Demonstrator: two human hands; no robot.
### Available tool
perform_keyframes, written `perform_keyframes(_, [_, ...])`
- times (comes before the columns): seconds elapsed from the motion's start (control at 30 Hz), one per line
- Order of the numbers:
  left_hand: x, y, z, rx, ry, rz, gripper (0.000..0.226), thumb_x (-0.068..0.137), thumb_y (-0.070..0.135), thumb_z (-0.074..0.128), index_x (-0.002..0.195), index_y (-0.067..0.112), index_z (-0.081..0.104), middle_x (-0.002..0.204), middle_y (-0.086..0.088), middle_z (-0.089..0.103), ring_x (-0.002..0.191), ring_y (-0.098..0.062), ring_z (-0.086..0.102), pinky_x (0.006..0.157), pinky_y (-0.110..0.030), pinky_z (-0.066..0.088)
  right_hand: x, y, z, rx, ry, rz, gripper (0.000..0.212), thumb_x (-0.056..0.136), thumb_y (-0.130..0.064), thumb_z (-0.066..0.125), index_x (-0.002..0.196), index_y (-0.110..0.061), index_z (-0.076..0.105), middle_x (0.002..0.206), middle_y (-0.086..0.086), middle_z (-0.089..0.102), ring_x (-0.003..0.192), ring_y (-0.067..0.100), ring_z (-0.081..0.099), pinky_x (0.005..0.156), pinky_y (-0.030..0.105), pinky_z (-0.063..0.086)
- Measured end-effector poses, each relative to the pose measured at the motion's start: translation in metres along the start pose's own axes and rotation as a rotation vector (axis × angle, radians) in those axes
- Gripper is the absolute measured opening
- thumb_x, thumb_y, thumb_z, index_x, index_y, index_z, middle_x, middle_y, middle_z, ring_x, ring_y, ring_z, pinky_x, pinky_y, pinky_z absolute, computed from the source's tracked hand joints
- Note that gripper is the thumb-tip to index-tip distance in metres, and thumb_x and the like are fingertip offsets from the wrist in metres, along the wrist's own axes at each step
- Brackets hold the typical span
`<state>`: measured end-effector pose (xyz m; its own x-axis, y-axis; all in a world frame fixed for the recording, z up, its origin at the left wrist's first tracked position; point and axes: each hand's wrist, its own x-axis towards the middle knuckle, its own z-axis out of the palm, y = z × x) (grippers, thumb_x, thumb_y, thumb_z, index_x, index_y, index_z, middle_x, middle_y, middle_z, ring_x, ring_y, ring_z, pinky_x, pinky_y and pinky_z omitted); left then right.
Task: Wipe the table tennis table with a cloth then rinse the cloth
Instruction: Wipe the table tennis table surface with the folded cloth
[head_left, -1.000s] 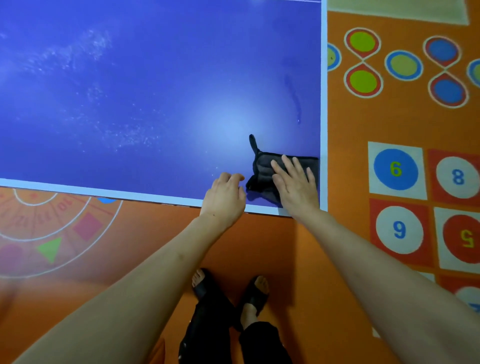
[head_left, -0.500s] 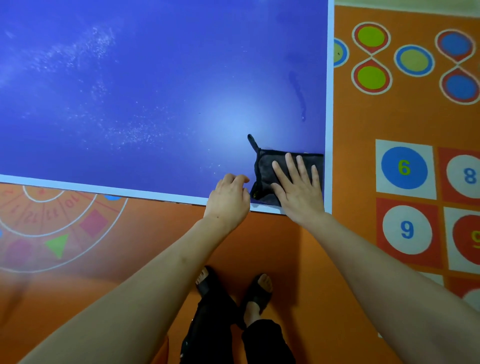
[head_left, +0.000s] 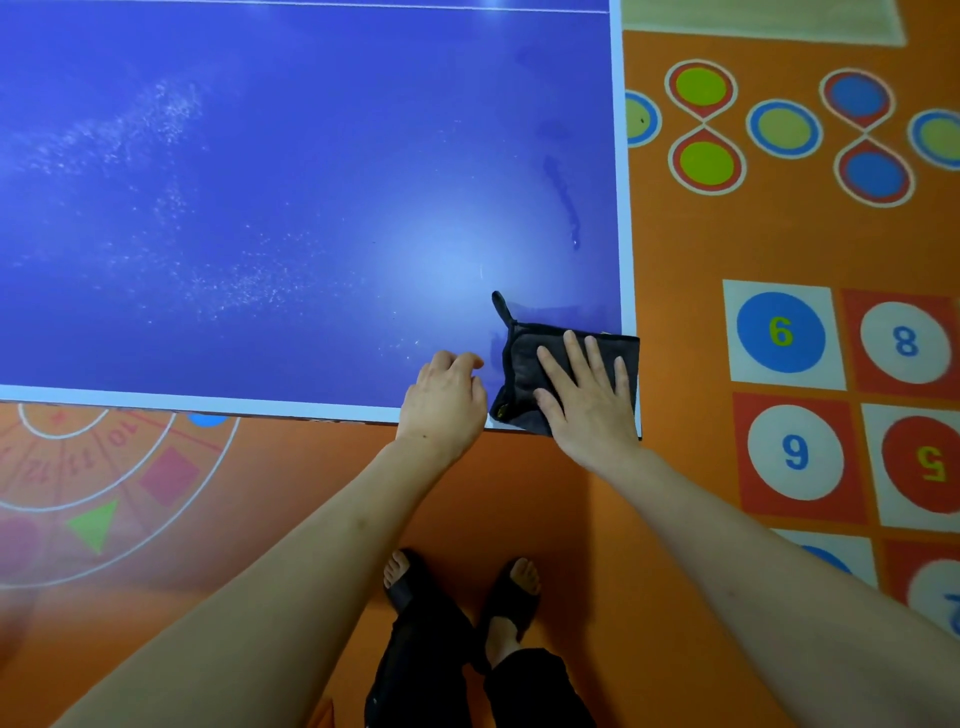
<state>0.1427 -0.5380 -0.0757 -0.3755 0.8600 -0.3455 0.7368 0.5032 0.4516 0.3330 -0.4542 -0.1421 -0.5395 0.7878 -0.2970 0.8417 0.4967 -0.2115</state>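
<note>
The blue table tennis table (head_left: 291, 171) with white edge lines fills the upper left. A dark grey folded cloth (head_left: 521, 364) with a small hanging loop lies on the table's near right corner, its right edge reaching just past the side line. My right hand (head_left: 587, 400) lies flat on the cloth with fingers spread, pressing it down. My left hand (head_left: 444, 397) rests beside the cloth on the table's near edge, fingers loosely curled and empty. White dusty speckles (head_left: 156, 135) streak the table's left and middle. A dark wet streak (head_left: 561, 197) runs near the right side line.
The floor is orange with painted games: numbered circles (head_left: 779, 332) to the right, coloured rings (head_left: 704, 124) at the upper right, a curved dial pattern (head_left: 93, 483) at the lower left. My feet in black sandals (head_left: 457, 587) stand just before the table's edge.
My right hand has slid the cloth to the right, onto the table's very corner. The left hand stays at the near edge beside it.
</note>
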Motion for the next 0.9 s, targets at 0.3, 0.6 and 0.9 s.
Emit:
perform_keyframes(0.3, [0.011, 0.014, 0.004, 0.021, 0.016, 0.01, 0.035, 0.103, 0.023, 0.038, 0.133, 0.019, 0.055, 0.131, -0.004, 0.052, 0.117, -0.025, 0.052, 0.091, -0.043, 0.051, 0.016, -0.012, 0.009, -0.086, 0.014, -0.022, 0.064, 0.105, -0.065, 0.0, 0.165, -0.043, -0.009, 0.173, 0.003, -0.024, 0.157, 0.028, -0.03, 0.125, 0.064, -0.012])
perform_keyframes(0.6, [0.028, 0.008, -0.009, 0.06, 0.014, 0.029, 0.036, 0.103, 0.023, 0.038, 0.135, 0.02, 0.055, 0.134, -0.004, 0.052, 0.118, -0.025, 0.051, 0.091, -0.041, 0.049, 0.033, -0.011, 0.005, -0.107, 0.049, -0.047, 0.064, 0.107, -0.066, 0.009, 0.166, -0.044, 0.001, 0.175, 0.002, -0.018, 0.16, 0.028, -0.02, 0.125, 0.068, -0.007])
perform_keyframes(0.9, [0.063, 0.002, -0.02, 0.085, 0.003, 0.092, 0.037, 0.102, 0.022, 0.039, 0.137, 0.021, 0.054, 0.135, -0.004, 0.052, 0.119, -0.025, 0.051, 0.094, -0.042, 0.047, 0.053, -0.017, 0.006, -0.118, 0.076, 0.051, 0.071, 0.103, -0.072, 0.005, 0.166, -0.042, -0.009, 0.175, 0.008, -0.017, 0.16, 0.03, -0.021, 0.122, 0.074, -0.003])
